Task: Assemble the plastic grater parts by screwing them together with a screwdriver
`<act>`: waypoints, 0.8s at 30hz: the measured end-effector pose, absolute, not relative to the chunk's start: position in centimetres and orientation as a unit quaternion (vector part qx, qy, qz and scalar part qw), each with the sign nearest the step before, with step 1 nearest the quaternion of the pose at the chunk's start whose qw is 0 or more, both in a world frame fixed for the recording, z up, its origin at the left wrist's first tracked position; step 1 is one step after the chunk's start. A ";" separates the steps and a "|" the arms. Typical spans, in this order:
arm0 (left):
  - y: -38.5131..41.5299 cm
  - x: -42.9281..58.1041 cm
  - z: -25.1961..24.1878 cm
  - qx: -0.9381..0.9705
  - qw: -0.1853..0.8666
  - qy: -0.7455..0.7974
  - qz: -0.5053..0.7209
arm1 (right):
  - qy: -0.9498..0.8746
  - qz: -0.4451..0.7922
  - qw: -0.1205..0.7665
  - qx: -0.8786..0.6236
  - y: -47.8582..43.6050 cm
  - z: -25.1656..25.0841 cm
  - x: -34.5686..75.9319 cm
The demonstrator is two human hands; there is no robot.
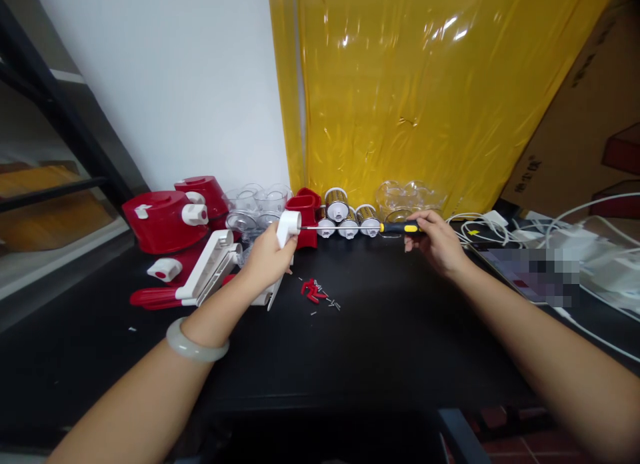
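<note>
My left hand (267,259) is closed around a white plastic grater part (289,224) with a round end facing right. In my right hand (441,243) is a screwdriver (401,227) with a black and yellow handle, gripped by the fingers. Its long shaft lies level and reaches the round end of the white part; whether the tip sits inside a hole or on a screw cannot be made out. On the black table (380,344) below lie small red plastic pieces (314,291) and several loose screws (334,305).
Red grater bodies (160,221) and a white arm with a red handle (155,298) lie at left. Clear cups (263,199), red hoppers (306,201) and metal grating drums (337,204) line the back. White cables (493,231) and a tablet (520,271) are at right.
</note>
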State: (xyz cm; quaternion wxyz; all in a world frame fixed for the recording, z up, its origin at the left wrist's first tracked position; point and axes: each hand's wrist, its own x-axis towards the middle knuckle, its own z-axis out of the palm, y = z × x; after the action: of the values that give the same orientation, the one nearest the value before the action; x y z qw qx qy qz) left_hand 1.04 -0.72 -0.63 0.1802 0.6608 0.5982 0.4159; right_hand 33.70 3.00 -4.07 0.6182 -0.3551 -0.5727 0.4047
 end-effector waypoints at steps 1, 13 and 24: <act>-0.8 1.1 -0.6 0.660 0.180 0.600 0.414 | -0.576 0.403 0.616 -0.356 3.0 -4.1 33.7; -0.9 1.1 -0.3 0.665 0.178 0.598 0.411 | -0.594 0.385 0.605 -0.365 2.7 -4.1 33.6; -0.7 1.0 -0.6 0.660 0.176 0.597 0.421 | -0.587 0.402 0.595 -0.373 2.6 -3.9 33.6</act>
State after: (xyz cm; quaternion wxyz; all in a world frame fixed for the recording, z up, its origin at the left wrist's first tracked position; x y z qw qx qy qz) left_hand 1.01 -0.73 -0.62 0.1763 0.6599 0.5967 0.4212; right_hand 33.61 2.56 -3.94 0.5951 -0.3728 -0.5874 0.4023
